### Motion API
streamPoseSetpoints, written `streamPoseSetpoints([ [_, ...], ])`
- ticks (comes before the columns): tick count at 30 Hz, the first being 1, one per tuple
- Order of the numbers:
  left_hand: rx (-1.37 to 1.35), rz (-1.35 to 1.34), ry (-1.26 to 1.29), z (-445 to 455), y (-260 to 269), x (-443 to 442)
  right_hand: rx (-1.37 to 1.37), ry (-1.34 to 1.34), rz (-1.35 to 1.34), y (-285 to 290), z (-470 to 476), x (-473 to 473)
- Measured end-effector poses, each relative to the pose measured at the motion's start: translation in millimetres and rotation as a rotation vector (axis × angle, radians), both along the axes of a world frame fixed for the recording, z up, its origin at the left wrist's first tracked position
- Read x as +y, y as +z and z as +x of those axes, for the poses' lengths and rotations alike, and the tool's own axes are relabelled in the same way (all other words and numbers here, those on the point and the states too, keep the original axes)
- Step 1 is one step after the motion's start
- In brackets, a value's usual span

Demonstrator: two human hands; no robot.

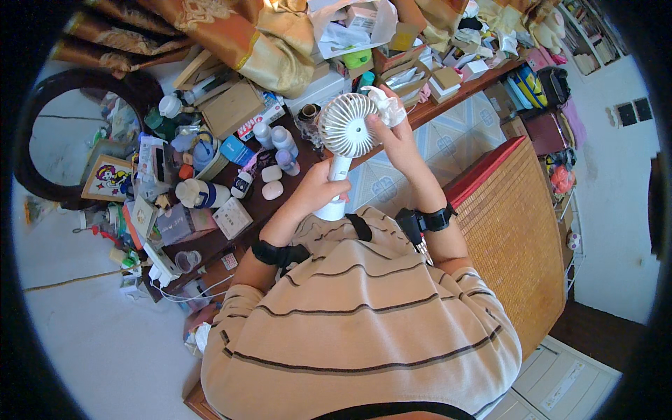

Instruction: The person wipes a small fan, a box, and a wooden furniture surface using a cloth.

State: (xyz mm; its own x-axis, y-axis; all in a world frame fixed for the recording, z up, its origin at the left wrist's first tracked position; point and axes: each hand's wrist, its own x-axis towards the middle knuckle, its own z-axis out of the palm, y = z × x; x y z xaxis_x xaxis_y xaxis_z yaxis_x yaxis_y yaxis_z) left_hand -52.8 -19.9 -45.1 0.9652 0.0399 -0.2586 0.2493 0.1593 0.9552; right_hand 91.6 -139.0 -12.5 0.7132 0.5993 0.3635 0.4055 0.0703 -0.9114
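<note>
A white handheld fan [348,128] is held up in front of my chest, its round slatted head pointing away from me. My left hand [318,188] wraps around the fan's handle just below the head. At the right rim of the fan head is my right hand [395,137], its thumb against the slats. A crumpled white tissue [389,106] sits in the fingers of that hand, beside the fan's edge. Part of the right fingers is hidden by the tissue.
A dark wooden desk [257,207] to the left carries white bottles [284,140], a tumbler [202,193], boxes [232,218] and an oval mirror [71,139]. Cartons and a plastic bag [354,29] crowd its far side. A bed with a woven mat [509,226] stands to the right, beside the tiled floor [446,144].
</note>
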Motion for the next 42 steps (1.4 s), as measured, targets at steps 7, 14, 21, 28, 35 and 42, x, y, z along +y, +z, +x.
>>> streamPoseSetpoints([
  [7,-0.017,-0.038,0.006,-4,-10,7,0.378,-0.093,0.072,-52,40,-33],
  [14,-0.001,-0.057,0.035,-10,-5,8,-0.099,-0.224,-0.173,-32,46,-47],
  [21,0.003,-0.039,0.030,-8,-11,8,-0.062,-0.395,-0.069,-36,52,-57],
  [28,0.007,-0.052,0.011,-8,-11,7,0.351,-0.165,-0.119,-14,39,-70],
  [35,0.010,-0.073,0.009,-6,-17,5,0.536,-0.154,-0.096,-29,49,-88],
  [42,-0.002,-0.045,-0.012,-3,-19,3,0.672,-0.179,0.078,-24,47,-91],
])
